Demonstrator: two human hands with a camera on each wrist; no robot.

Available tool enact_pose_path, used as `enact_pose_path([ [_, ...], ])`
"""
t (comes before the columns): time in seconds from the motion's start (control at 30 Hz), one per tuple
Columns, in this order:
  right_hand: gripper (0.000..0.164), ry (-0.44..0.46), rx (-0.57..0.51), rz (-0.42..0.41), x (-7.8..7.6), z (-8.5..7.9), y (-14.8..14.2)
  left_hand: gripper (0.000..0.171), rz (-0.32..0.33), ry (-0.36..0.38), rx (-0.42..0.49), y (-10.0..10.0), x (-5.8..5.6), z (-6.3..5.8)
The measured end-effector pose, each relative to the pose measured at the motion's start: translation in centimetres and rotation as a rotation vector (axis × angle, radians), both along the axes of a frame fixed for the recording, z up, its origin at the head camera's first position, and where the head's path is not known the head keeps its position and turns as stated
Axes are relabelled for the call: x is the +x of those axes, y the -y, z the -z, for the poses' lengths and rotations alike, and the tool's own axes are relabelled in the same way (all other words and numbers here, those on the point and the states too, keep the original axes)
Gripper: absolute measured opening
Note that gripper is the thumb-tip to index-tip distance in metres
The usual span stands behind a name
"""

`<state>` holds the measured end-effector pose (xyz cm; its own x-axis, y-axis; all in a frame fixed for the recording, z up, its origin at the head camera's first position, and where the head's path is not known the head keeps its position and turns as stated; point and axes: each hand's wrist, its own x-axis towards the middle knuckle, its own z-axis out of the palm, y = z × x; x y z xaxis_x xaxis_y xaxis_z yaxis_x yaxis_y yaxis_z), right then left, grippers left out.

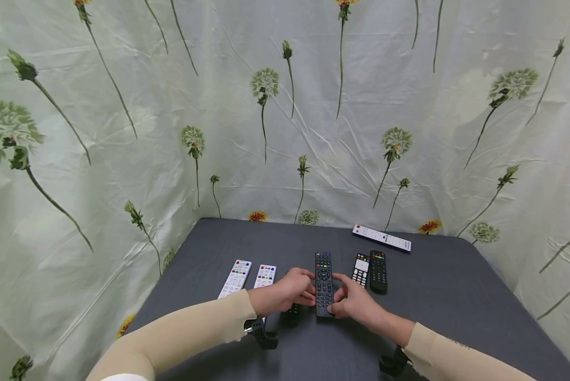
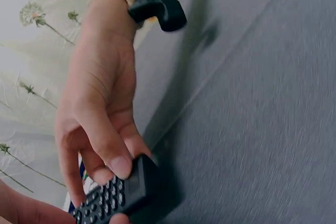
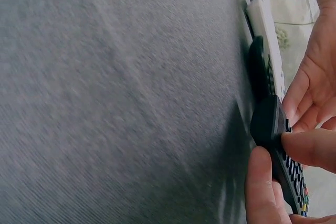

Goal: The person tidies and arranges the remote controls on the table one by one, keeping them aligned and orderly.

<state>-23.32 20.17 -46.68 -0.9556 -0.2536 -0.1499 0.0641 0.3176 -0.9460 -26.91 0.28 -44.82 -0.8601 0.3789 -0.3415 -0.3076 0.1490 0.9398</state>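
Observation:
A long black remote control [image 1: 324, 283] with several rows of keys is between my two hands in the head view, its far end pointing away from me. My left hand [image 1: 285, 292] holds its left edge, and the left wrist view has that thumb [image 2: 119, 165] on the near corner. From the other side my right hand [image 1: 358, 307] pinches it, with the thumb [image 3: 310, 148] over the keys and a fingertip [image 3: 261, 169] against the underside. A second black remote [image 1: 291, 313] is partly hidden beneath my left hand.
Two white remotes lie left: an outer one [image 1: 235, 278] and an inner one [image 1: 265, 275] partly behind my left arm. To the right are a black remote with pale keys [image 1: 361, 267] and another black remote [image 1: 378, 271]. A white remote [image 1: 382, 237] lies toward the dark table's [image 1: 437, 296] back edge.

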Motion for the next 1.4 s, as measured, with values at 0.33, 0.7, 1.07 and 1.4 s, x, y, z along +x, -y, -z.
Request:
enact_pose_path([
  [0.33, 0.09, 0.044, 0.023, -0.046, 0.5, 0.9, -0.3, 0.042, -0.037, 0.092, 0.036, 0.3, 1.3, -0.2],
  [0.7, 0.093, 0.043, 0.048, -0.088, 0.4, 0.8, -0.3, 0.049, -0.051, 0.093, 0.071, 0.5, 1.1, -0.2],
  [1.07, 0.093, 0.06, 0.04, -0.085, 0.9, 1.2, -0.3, 0.048, -0.055, 0.109, 0.107, 0.4, 1.6, 0.2],
  [1.4, 0.092, 0.057, 0.023, -0.1, 1.3, 0.8, -0.2, 0.051, -0.058, 0.112, 0.102, 0.3, 1.9, 0.0],
])
